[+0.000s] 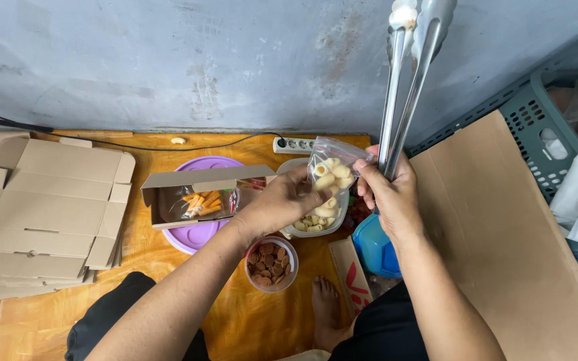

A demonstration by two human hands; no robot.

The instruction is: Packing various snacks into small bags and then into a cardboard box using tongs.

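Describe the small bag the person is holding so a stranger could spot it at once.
Start at the orange floor below the grey wall, then find the two hands raised over the snack tubs. Between them hangs a small clear plastic bag of pale tube-shaped snacks, the only container lifted off the floor.

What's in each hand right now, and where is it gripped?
Both hands, left hand and right hand, pinch the small clear bag of pale snacks at its sides. The right also clasps metal tongs near their tips.
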